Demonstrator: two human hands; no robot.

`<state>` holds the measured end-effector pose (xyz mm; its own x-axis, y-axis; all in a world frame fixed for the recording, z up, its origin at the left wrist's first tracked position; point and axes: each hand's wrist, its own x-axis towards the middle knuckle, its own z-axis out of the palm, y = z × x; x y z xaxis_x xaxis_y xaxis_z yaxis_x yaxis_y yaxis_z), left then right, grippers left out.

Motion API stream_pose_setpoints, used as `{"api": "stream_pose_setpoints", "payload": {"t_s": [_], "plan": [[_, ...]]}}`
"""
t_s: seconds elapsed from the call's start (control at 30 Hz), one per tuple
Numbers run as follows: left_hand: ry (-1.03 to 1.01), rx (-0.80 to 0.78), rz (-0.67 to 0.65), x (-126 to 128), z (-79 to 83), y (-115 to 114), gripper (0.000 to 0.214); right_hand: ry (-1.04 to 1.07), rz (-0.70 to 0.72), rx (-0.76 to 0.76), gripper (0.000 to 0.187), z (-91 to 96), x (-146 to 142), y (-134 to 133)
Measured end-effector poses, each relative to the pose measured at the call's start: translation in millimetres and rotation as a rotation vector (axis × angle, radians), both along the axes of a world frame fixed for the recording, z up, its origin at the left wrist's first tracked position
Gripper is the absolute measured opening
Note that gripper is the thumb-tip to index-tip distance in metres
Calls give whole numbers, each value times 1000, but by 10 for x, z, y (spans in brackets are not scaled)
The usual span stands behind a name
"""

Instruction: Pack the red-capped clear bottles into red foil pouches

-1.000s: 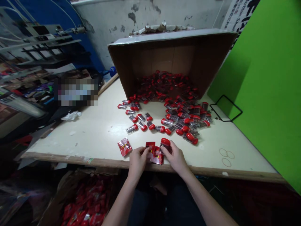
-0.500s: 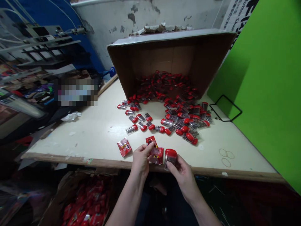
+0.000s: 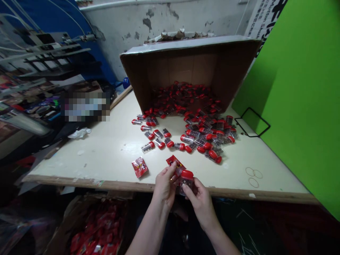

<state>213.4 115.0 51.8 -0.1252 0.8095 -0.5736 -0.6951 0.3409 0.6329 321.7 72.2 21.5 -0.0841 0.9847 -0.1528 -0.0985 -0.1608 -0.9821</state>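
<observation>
Over the table's front edge my left hand (image 3: 165,182) pinches a red printed packet (image 3: 175,163), its fingers partly hiding it. Beside it, my right hand (image 3: 200,198) grips a small clear bottle (image 3: 186,180) with a red cap and dark round pieces inside. The bottle stands roughly upright with its cap up, close against the packet; I cannot tell if they touch. A second red packet (image 3: 139,167) lies flat on the table to the left of my hands. Past my hands, several like bottles (image 3: 204,134) are scattered and heaped on the tabletop.
A large cardboard box (image 3: 190,44) lies on its side at the back, spilling bottles onto the table (image 3: 106,152). Below left, another carton holds red packets (image 3: 101,226). Rubber bands (image 3: 253,173) and a black wire frame (image 3: 252,122) lie right, near a green panel (image 3: 300,88).
My right hand has brought the bottle left, up against my left hand. The packet in my left hand has turned, and its lower part is now behind the bottle and fingers.
</observation>
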Motion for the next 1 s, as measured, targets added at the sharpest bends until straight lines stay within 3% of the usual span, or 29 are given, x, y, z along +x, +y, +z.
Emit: {"api": "stream_pose_setpoints", "payload": {"t_s": [0.53,0.87,1.0], "plan": [[-24,27,-16,53,-53,-70,24,92,40,-37,27,17,-20,-14],[62,131,-236,16,-57,-195,18,7,75,27,21,27,64,16],[24,166,-347,-26,1,-201,17,99,141,-29,20,87,116,26]]}}
